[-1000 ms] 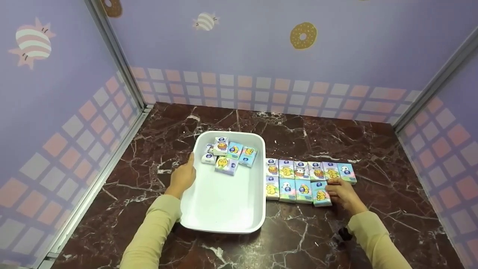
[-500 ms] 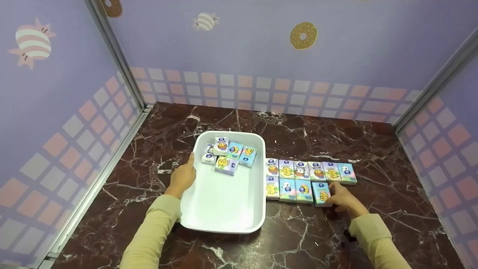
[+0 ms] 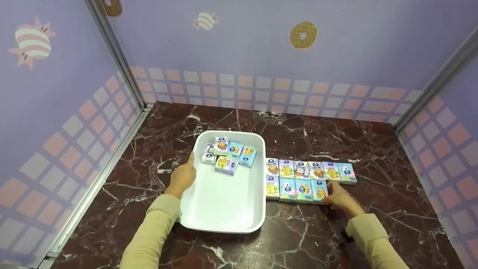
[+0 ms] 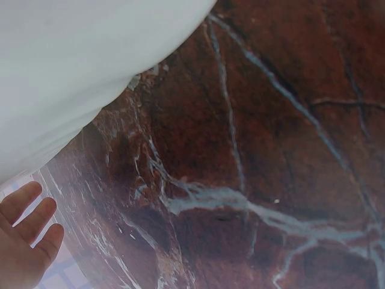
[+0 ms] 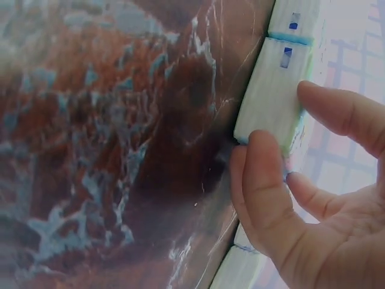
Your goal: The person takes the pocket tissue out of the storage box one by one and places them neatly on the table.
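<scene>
Where hemmed in on three sides by smooth lilac wall panels [image 3: 242, 45] printed with pink and white squares, striped sweets and ringed doughnuts, a broad stretch of polished, dark red-brown marbled bench [image 3: 283, 129], veined in white. Standing on it, a large white rectangular tray [image 3: 224, 205] with rounded corners and a raised rim, long sides running away from the person. Reaching in from the near side, two pale beige sleeves [image 3: 151, 233], one to the left of the tray, one to the right of the packets.

At the tray's left rim, the left hand [image 3: 183, 177], index finger pointing forward along the edge; grip relaxed and grasping nothing, fingers a little spread close to the tray's outer wall in the left wrist view. Impossible to tell how firmly pressed there. At the right end of the near row, the right hand [image 3: 343, 198], grip bent around a small light-blue and pink packet with a yellow cartoon figure [image 3: 320, 190]: thumb on the near upper edge, curled fingers against the right side. Lying flat on the bench, that packet, flush with its left-hand neighbour.

Just right of the tray, two tight rows of similar small packets: visible, six in the far row [image 3: 301, 170] and four, counting the grasped one, in the near row [image 3: 287, 188]. Inside the tray, toward the far end, a loose cluster of more small cartoon packets [image 3: 226, 165], mostly lilac, white and light blue; one white-and-lilac packet [image 3: 221, 145] resting partly atop others.
</scene>
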`<state>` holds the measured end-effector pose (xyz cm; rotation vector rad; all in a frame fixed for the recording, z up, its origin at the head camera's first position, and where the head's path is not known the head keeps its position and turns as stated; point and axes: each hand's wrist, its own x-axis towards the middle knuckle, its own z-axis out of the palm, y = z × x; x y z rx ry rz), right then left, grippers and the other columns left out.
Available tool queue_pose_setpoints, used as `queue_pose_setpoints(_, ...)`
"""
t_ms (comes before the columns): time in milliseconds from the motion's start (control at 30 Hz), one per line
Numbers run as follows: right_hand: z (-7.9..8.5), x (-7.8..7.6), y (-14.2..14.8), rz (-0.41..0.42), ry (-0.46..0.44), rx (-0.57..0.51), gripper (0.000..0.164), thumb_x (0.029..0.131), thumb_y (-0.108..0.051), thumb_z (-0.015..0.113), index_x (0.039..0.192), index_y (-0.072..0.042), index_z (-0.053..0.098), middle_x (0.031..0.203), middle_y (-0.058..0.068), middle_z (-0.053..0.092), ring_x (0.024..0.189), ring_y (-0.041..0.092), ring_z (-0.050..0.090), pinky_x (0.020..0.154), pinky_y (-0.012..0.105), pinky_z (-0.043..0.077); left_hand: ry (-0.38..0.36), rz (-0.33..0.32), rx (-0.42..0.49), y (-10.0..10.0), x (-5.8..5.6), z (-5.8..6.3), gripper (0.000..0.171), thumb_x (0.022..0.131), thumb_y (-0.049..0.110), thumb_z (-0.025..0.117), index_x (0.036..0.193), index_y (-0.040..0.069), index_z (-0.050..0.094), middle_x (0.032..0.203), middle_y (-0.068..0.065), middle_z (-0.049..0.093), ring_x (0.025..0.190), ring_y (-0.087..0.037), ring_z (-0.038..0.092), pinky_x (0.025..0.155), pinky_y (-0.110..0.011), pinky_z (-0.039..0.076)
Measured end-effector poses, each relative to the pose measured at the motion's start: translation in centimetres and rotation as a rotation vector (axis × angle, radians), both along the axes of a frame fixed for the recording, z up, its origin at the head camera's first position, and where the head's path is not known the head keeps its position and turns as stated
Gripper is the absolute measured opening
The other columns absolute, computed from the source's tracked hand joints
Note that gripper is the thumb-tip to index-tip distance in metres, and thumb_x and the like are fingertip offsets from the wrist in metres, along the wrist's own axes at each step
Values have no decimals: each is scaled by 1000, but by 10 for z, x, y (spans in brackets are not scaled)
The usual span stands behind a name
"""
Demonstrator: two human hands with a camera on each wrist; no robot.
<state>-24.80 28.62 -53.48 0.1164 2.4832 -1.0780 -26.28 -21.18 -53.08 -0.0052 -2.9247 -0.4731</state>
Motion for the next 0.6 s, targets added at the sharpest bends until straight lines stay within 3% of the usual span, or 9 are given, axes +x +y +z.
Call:
queue_pose_setpoints(100, 5, -3, -2, 35, 57, 59, 64, 73, -9, 67, 121, 7, 29, 119, 35, 37, 90, 37, 53, 68, 41, 49, -8, -4, -4, -1, 0, -1, 51, 86, 11, 40, 136, 3, 32, 61, -15, 54, 47, -26, 48, 46, -41, 40)
queue_pose_setpoints(233, 11, -5, -14, 107, 241, 106, 75, 71, -16, 71, 129, 7, 30, 128, 34, 31, 114, 47, 36, 87, 53, 38, 7, 2, 3, -1, -1, -2, 51, 86, 12, 41, 136, 4, 33, 66, -18, 58, 51, -31, 53, 49, -44, 42)
queue_pose_setpoints(400, 11, -3, -39, 249, 439, 158, 90, 62, -23, 78, 134, 0, 30, 136, 34, 20, 124, 51, 20, 95, 62, 23, 14, 7, 2, 0, -1, -1, 51, 86, 12, 41, 135, 4, 34, 68, -20, 59, 54, -34, 54, 52, -46, 42)
queue_pose_setpoints(600, 4, -3, -65, 396, 480, 304, 97, 57, -27, 81, 137, -8, 29, 141, 31, 11, 129, 49, 7, 94, 67, 18, -7, 9, 1, 0, -1, 0, 51, 86, 12, 40, 136, 4, 32, 67, -19, 58, 54, -33, 54, 52, -46, 42)
